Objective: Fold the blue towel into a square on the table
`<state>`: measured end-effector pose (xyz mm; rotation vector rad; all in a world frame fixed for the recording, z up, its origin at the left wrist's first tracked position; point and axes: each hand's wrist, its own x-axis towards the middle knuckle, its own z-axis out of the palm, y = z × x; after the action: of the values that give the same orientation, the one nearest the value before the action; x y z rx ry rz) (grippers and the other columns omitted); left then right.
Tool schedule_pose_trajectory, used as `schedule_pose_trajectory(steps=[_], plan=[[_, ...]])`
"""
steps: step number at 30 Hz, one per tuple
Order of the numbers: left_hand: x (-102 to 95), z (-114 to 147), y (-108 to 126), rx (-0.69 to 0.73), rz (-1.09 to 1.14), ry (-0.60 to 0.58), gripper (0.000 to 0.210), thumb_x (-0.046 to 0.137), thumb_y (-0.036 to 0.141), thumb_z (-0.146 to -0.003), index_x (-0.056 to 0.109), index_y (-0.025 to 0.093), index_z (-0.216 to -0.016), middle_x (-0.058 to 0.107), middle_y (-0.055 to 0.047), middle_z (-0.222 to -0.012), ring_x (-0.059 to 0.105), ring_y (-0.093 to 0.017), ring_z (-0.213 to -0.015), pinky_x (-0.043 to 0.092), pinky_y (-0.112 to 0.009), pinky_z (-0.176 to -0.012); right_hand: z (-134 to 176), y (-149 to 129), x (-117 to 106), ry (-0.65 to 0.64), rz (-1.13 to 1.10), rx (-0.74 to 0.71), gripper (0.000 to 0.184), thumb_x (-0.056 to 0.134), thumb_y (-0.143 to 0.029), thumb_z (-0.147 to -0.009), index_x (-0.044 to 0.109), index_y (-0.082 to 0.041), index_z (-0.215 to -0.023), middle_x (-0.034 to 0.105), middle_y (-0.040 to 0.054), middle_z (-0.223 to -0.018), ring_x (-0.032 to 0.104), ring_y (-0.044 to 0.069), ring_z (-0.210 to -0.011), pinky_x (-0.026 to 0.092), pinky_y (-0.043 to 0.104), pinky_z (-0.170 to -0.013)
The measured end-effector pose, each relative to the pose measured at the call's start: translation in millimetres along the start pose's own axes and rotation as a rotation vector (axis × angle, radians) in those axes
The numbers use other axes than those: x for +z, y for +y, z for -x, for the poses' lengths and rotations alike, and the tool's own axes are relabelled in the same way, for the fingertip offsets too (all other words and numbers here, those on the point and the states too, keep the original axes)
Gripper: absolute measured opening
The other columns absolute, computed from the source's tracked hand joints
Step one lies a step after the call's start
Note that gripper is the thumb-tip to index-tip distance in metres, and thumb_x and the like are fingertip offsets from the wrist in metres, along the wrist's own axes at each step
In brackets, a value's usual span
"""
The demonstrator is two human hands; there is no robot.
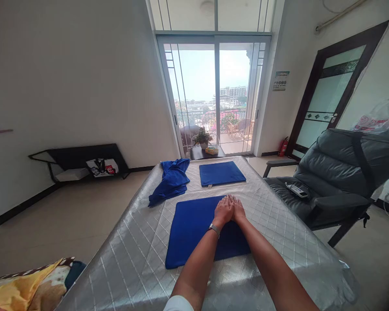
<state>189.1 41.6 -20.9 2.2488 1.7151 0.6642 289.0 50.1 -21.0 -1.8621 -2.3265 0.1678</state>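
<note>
A flat, rectangular piece of blue cloth (194,233) is spread on the silver quilted table cover (129,255). My left hand (224,211), with a watch or band on the wrist, lies flat near its far right corner. Right beside it, my right hand (237,209) also lies flat, fingers stretched forward and touching the left. Neither hand grasps anything. Beyond them rests a second flat blue cloth (222,173) with a small white tag at its near edge. To its left is a crumpled blue cloth (171,181).
A dark grey recliner (330,172) with a remote-like device (296,190) on its seat stands close at the right. Behind the table are a small stand with a potted plant (203,137) and glass sliding doors. Yellow patterned fabric (22,287) is at lower left.
</note>
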Motion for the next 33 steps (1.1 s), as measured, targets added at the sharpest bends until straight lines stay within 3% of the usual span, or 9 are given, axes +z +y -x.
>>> schedule_pose_trajectory(steps=[11,18,29,33], plan=[[-3.6,-1,2,-0.056,-0.033,-0.017,0.068,0.022,0.050,-0.102,0.040,0.005,-0.149,0.040,-0.022,-0.156,0.033,-0.027,-0.148,0.025,-0.047,-0.121,4,-2,-4,0.009,0.032,-0.006,0.068,0.033,-0.022,-0.095,0.014,-0.027,-0.161,0.017,0.0002,-0.166,0.017,0.021,-0.153,0.015,0.042,-0.124],[-8.7,-2,0,-0.081,-0.041,-0.039,0.072,0.019,0.057,-0.099,0.040,0.011,-0.151,0.039,-0.018,-0.157,0.031,-0.026,-0.149,0.022,-0.044,-0.123,5,-5,-8,0.010,0.046,0.001,0.068,0.036,-0.023,-0.095,0.016,-0.024,-0.161,0.015,0.0033,-0.166,0.018,0.023,-0.153,0.016,0.043,-0.124],[-15.3,0,3,-0.117,-0.062,-0.079,0.082,0.010,0.063,-0.096,0.036,0.009,-0.152,0.035,-0.015,-0.160,0.026,-0.022,-0.151,0.017,-0.039,-0.124,7,-8,-12,-0.021,0.049,0.025,0.068,0.038,-0.024,-0.095,0.019,-0.022,-0.160,0.015,0.0030,-0.167,0.016,0.023,-0.153,0.014,0.042,-0.124],[-16.6,1,0,-0.139,-0.081,-0.064,0.085,0.009,0.065,-0.095,0.037,0.008,-0.152,0.035,-0.016,-0.160,0.025,-0.023,-0.151,0.016,-0.040,-0.125,7,-10,-14,-0.030,0.041,0.036,0.066,0.035,-0.027,-0.097,0.019,-0.016,-0.160,0.015,0.0046,-0.167,0.016,0.023,-0.153,0.013,0.041,-0.124]])
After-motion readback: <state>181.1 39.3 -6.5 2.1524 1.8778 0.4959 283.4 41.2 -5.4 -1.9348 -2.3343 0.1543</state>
